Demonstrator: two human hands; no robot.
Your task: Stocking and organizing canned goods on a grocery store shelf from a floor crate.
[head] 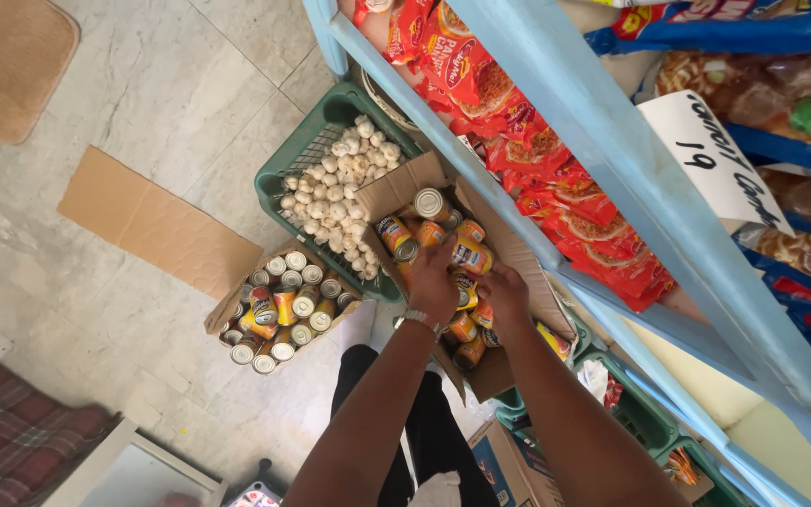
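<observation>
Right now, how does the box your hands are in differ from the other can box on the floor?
The box under the hands sits propped against the green basket and blue shelf, cans jumbled; both the left hand and right hand reach in. The floor box lies flat, untouched, its cans mostly upright with tops showing. Both are open brown cardboard holding small cans.

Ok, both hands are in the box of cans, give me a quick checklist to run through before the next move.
1. Left hand on a can: cannot tell, the fingers are among the cans but the grip is hidden.
2. Right hand on a can: cannot tell, the fingers are buried in the pile.
3. Cardboard box open: ok, the flaps are folded out.
4. Cans in it settled: not ok, they lie jumbled at angles.
5. Second box of cans within reach: ok, it sits open on the floor beside the green basket.
</observation>
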